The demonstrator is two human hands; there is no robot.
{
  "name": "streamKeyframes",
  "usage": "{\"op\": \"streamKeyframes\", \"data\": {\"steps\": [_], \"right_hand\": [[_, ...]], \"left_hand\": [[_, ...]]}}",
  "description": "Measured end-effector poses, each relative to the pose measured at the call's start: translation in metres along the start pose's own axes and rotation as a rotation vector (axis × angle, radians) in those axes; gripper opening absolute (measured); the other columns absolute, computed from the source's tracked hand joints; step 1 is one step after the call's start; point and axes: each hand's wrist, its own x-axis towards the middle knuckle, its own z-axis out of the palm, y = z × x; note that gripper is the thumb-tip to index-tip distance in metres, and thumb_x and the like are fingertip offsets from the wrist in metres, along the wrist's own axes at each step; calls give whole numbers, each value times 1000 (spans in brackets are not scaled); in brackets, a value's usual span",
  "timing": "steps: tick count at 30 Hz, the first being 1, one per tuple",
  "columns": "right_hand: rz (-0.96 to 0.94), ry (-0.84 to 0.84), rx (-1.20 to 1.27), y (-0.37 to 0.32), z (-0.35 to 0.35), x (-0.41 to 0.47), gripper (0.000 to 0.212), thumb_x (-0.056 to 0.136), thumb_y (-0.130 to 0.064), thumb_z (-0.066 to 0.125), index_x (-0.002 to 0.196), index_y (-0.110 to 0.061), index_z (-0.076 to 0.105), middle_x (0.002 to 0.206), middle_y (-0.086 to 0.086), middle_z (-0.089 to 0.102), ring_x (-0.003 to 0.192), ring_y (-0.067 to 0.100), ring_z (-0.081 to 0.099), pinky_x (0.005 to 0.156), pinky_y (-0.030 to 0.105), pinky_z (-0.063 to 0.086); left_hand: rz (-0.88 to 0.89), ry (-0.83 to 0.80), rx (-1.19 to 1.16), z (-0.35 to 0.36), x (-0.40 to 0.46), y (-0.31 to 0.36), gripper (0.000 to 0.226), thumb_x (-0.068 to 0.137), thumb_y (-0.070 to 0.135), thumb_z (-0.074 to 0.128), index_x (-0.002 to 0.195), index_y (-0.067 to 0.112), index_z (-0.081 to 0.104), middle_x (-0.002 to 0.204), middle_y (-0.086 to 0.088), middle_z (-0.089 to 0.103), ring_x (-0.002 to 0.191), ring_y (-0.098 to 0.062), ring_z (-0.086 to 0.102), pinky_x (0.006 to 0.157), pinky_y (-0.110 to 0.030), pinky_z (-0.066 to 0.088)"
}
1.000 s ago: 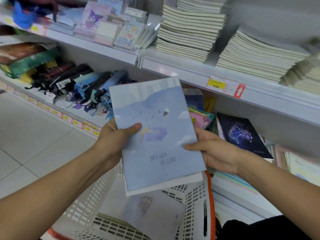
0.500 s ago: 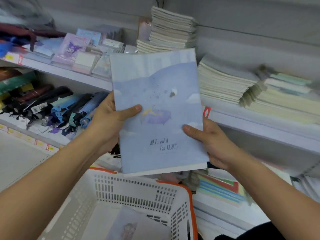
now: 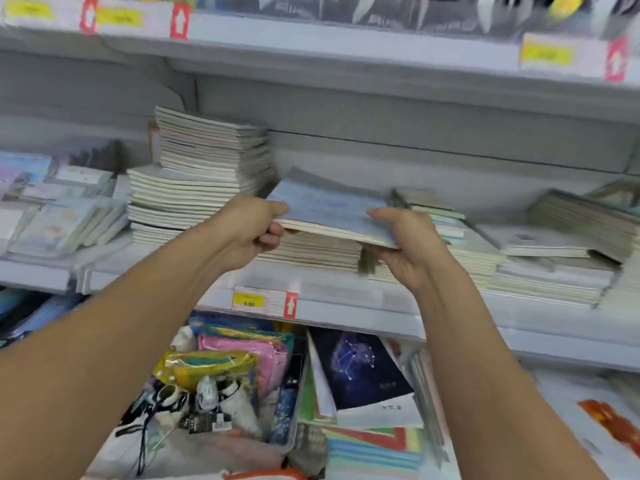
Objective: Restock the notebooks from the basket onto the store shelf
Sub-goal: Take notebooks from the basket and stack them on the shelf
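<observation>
Gripping the pale blue notebook (image 3: 329, 214) by its side edges, the left hand (image 3: 254, 230) and right hand (image 3: 408, 242) are holding it flat over a low stack (image 3: 311, 251) on the shelf (image 3: 346, 299) — taller piles (image 3: 204, 171) crowding its left, open room above.

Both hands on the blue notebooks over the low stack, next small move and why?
Probably lower and slide them back onto the low stack, then let go. The left hand and right hand hold the blue notebooks by their side edges, roughly flat, their front edge above that stack on the shelf. Whether the back edge already rests on it is unclear.
</observation>
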Motion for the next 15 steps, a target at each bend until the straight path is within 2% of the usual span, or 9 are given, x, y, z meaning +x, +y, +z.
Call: {"op": "streamKeyframes", "data": {"steps": [2, 3, 5, 6, 8, 10, 12, 13, 15], "right_hand": [[-35, -27, 44, 4, -3, 7, 31, 80, 7, 71, 110, 10, 60, 95, 18, 71, 88, 27, 72, 68, 33, 59], [-69, -49, 9, 6, -5, 10, 30, 76, 9, 75, 103, 11, 62, 89, 16, 72, 85, 26, 72, 69, 30, 59], [-153, -73, -154, 9, -8, 16, 24, 68, 11, 80, 84, 1, 66, 80, 7, 75, 82, 24, 73, 73, 28, 59], [-177, -84, -230, 10, -10, 18, 28, 65, 11, 83, 83, -3, 67, 83, 5, 76, 86, 24, 74, 77, 29, 59], [-182, -83, -332, 14, -13, 26, 40, 61, 6, 87, 96, -4, 69, 95, 4, 77, 92, 21, 74, 77, 26, 59], [-185, -21, -405, 20, -15, 37, 49, 59, -1, 91, 103, -7, 70, 98, 1, 77, 91, 18, 74, 79, 28, 58], [-215, 100, -519, 26, -13, 43, 47, 56, -12, 96, 95, -12, 69, 93, -1, 76, 85, 17, 74, 80, 33, 59], [-228, 154, -571, 30, -11, 45, 46, 55, -16, 97, 89, -13, 66, 87, -2, 74, 80, 18, 74, 78, 35, 60], [-239, 214, -563, 36, -6, 46, 42, 60, -15, 95, 79, -15, 57, 73, -4, 68, 65, 21, 73, 72, 40, 62]], "left_hand": [[26, 47, 21, 10, 14, 0, 23, 98, 1, 49, 78, 11, 43, 72, -3, 40, 36, -4, 34, 31, -14, 22], [47, 79, 48, 13, 21, 0, 21, 98, 1, 48, 79, 10, 45, 73, -4, 42, 38, -6, 36, 32, -15, 23], [92, 134, 111, 16, 33, -3, 18, 98, 4, 47, 81, 10, 48, 75, -6, 44, 43, -9, 39, 33, -15, 26], [119, 141, 142, 16, 37, -5, 17, 98, 6, 46, 82, 9, 49, 74, -7, 44, 42, -9, 38, 33, -16, 26], [200, 116, 307, 13, 43, -9, 17, 99, 20, 52, 88, 8, 54, 70, -7, 46, 39, -10, 37, 34, -16, 27], [311, 56, 578, 5, 45, -11, 21, 90, 37, 67, 88, 17, 61, 62, 6, 55, 41, -5, 48, 38, -14, 35], [358, -3, 731, -2, 49, -12, 28, 75, 40, 80, 93, 25, 66, 80, 15, 67, 66, 4, 62, 54, -10, 42], [362, 2, 789, -5, 53, -13, 36, 72, 40, 83, 99, 23, 67, 86, 13, 69, 74, 1, 62, 58, -12, 43], [404, 67, 898, -8, 63, -16, 38, 75, 38, 81, 102, 16, 66, 77, 7, 65, 67, -7, 58, 56, -19, 40]]}}
